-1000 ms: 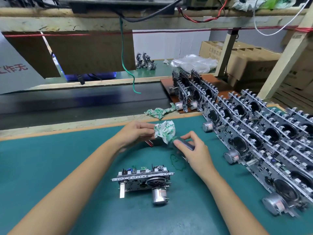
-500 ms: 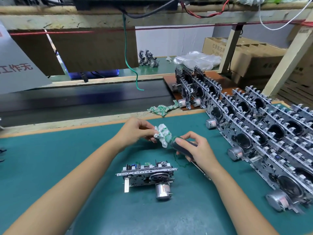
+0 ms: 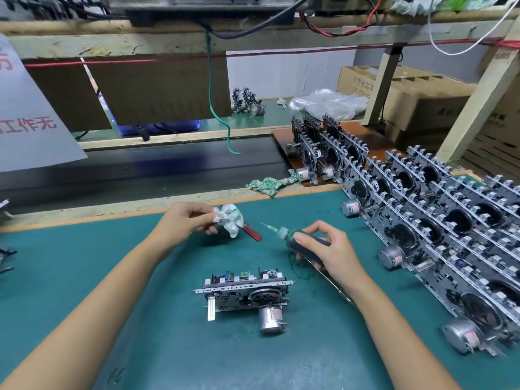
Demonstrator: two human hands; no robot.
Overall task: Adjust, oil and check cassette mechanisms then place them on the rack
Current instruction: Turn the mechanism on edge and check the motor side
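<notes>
One cassette mechanism with a silver motor lies on the green mat between my forearms. My left hand pinches a crumpled white-and-green cloth above the mat. My right hand grips a dark oil bottle whose green needle tip points left toward the cloth, a small gap apart from it. Several finished mechanisms stand in rows along the right side.
A red-handled tool lies on the mat behind the cloth. Another rag sits at the mat's far edge by a brown board holding more mechanisms. A dark conveyor belt runs behind. Cardboard boxes stand at the back right.
The cloth and the bottle's needle tip were together; now my hands have drawn apart, the left going left with the cloth, and the bare needle shows.
</notes>
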